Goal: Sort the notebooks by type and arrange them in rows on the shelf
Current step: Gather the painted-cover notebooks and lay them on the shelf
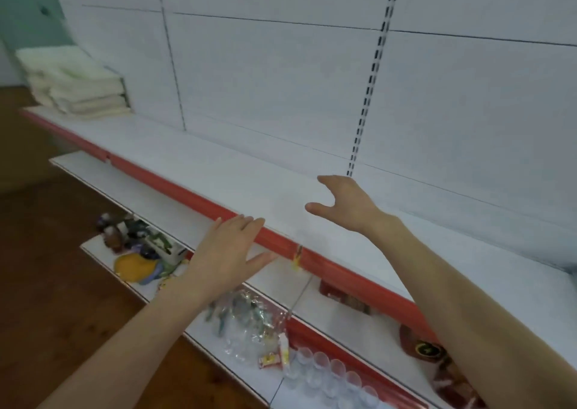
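Shelf (249,171): bare, red-edged | left hand (229,252): spread, nothing held, at shelf's front edge | right hand (345,204): spread, nothing held, above shelf | advice: rows are best started at the back wall.

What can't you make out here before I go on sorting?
- Notebooks: none clearly seen in the head view; the white stack at the shelf's far left is too blurred to identify.
- Lower shelf items: small and blurred, some behind the left hand.
- Brown item: partly behind the right arm.
- Cups: row cut off by the bottom edge.
- Right hand: open, empty; touching the shelf unclear.
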### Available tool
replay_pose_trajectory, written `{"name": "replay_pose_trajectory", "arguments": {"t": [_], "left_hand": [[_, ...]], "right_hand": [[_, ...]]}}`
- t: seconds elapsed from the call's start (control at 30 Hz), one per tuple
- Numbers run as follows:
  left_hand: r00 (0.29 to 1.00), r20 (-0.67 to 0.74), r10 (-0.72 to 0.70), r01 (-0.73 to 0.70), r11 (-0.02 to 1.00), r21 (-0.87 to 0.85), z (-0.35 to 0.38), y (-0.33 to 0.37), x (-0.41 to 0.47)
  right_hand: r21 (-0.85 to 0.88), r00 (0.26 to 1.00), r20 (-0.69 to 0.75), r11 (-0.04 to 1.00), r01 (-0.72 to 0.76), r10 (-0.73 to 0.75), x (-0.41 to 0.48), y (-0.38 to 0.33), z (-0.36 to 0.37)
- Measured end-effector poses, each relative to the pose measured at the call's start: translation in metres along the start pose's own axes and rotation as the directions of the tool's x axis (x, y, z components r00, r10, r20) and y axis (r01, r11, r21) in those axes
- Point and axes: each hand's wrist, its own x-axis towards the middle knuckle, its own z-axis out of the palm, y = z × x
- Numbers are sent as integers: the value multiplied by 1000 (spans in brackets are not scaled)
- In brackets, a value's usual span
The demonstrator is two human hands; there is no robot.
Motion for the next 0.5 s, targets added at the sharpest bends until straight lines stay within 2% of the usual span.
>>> {"name": "replay_pose_trajectory", "arguments": {"t": [0.3,0.5], "left_hand": [[957,-106,-269,270,963,-4,-35,-201,-12],[918,-114,-379,386,921,50,-51,-330,29]], "right_hand": [[-62,944,101,945,322,-315,159,-177,85],[-84,905,102,903,420,-412,288,-258,135]]}}
